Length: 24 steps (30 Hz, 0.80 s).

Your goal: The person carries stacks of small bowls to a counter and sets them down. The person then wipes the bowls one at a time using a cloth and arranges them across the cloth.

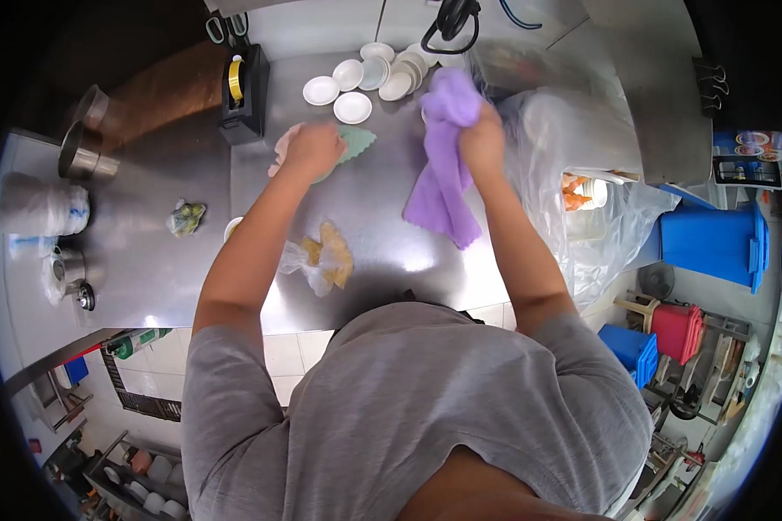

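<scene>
My right hand (483, 141) is closed around a purple cloth (439, 178), gripping it near its bunched upper part. The rest of the cloth hangs down over the steel counter, its lower edge spread out. My left hand (315, 151) is closed on cloth too. A pink cloth (282, 149) shows on its left side, and a green cloth (356, 141) with a wavy edge sticks out on its right. The fingers of this hand are slightly blurred. Small white dishes (353, 108) lie beyond both hands, some of them stacked.
A knotted plastic bag with yellowish contents (333, 256) lies near the counter's front edge. Further left are a small greenish bag (186, 218) and a black tape dispenser (244, 95). Clear plastic sheeting (539, 148) covers things on the right. A blue bin (708, 243) stands beyond.
</scene>
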Tool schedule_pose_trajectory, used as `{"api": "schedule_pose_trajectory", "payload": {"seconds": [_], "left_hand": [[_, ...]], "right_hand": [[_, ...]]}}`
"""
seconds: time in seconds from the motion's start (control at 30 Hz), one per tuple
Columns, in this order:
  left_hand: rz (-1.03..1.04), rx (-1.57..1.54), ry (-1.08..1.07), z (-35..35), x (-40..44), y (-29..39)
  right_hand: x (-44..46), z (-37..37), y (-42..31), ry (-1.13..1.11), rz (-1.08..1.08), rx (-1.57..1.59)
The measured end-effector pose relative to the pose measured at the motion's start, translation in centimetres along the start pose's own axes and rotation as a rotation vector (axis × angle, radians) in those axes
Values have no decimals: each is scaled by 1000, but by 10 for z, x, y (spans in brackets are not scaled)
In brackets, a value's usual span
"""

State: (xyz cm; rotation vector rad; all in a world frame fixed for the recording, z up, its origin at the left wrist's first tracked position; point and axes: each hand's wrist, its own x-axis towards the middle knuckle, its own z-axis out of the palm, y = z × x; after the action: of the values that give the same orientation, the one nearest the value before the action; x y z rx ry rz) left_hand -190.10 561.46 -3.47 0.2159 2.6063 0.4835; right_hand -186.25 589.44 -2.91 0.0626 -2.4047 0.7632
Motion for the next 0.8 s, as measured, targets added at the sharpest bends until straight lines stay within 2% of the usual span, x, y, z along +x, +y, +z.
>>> {"api": "schedule_pose_trajectory", "payload": {"seconds": [0.07,0.1,0.17,0.2,0.27,0.3,0.33,0.4,0.43,0.5,0.57,0.63,0.67,0.73,0.8], "left_hand": [[162,69,393,21,30,6],[246,108,593,35,41,6],[344,219,604,56,50,10],[396,271,610,64,54,17],[540,223,427,87,38,34],[609,204,327,98,26,42],[549,39,253,102,15,50],[414,-280,109,93,-4,67],[311,-421,233,77,-7,73],[227,-515,400,53,18,53],[308,-444,741,43,65,16],[158,-174,978,46,107,-16],[129,-21,871,42,104,-28],[72,270,661,34,98,-41],[129,374,583,24,86,-35]], "right_hand": [[0,-35,-28,142,258,144],[-3,-52,-40,130,334,163],[-9,-88,-60,117,479,196],[-11,-107,-67,42,483,171],[-18,-134,-74,-114,506,119],[-25,-132,-66,-332,428,-13],[-38,-125,-53,-550,349,-141],[-68,-66,-46,-491,-88,-213],[-79,-35,-52,-627,-55,-297],[-100,11,-46,-676,-134,-413],[-115,39,-31,-490,-354,-470],[-115,43,-32,-607,-323,-509],[-114,44,-33,-661,-306,-533],[-114,43,-28,-605,-246,-463],[-107,35,-17,-580,-182,-423]]}}
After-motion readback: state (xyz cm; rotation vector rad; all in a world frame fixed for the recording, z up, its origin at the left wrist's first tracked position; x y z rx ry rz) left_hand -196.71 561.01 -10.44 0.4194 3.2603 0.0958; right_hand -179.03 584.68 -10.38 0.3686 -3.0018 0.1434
